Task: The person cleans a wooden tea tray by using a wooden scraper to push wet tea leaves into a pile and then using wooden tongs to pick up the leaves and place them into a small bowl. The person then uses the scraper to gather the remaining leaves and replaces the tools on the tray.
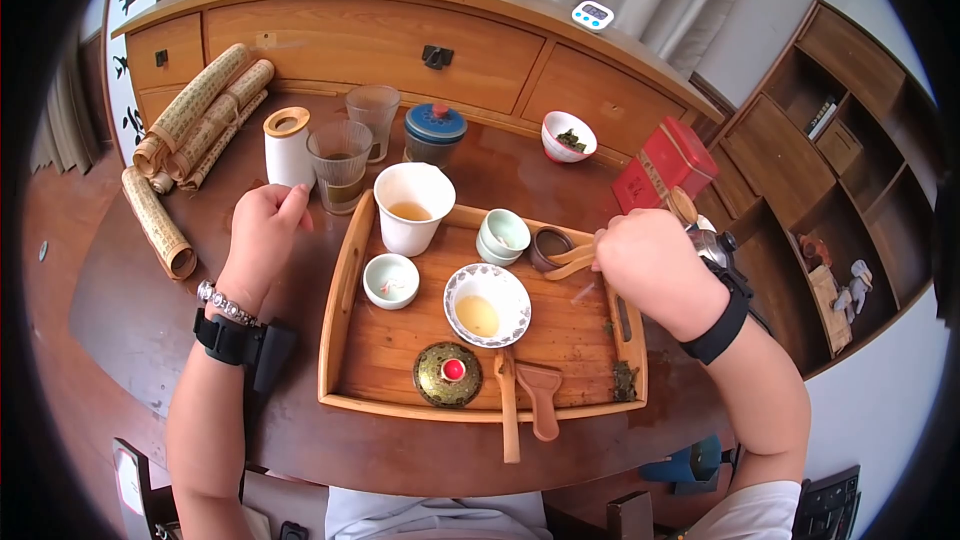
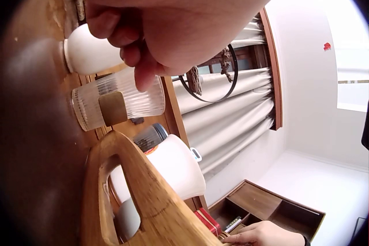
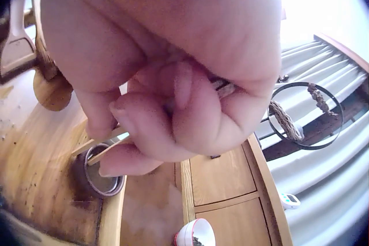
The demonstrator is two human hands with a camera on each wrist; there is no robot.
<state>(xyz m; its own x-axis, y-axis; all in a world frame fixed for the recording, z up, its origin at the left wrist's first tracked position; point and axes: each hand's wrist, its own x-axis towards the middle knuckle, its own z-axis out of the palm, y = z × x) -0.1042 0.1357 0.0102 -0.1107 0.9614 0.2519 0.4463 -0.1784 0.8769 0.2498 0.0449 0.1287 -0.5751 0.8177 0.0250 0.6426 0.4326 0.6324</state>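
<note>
My right hand (image 1: 655, 255) grips light wooden tea tongs (image 1: 573, 264) over the right side of the wooden tray (image 1: 385, 395). The tips of the tongs are at the rim of a small dark brown cup (image 3: 104, 179), and curled fingers cover most of their length. My left hand (image 1: 268, 225), fingers loosely curled around nothing, is left of the tray, close to a ribbed glass (image 2: 118, 102) and a white canister with a wooden lid (image 1: 288, 145). Stacked pale green cups (image 1: 503, 237) stand left of the brown cup. A patterned bowl (image 1: 487, 292) holds pale yellow liquid.
On the tray are a white cup of tea (image 1: 414, 215), a pale green cup (image 1: 391, 282), a patterned lid (image 1: 447, 377) and wooden tools (image 1: 541, 395). Beyond are a blue-lidded jar (image 1: 435, 130), a bowl of leaves (image 1: 569, 136), a red tin (image 1: 663, 165) and rolled scrolls (image 1: 205, 110).
</note>
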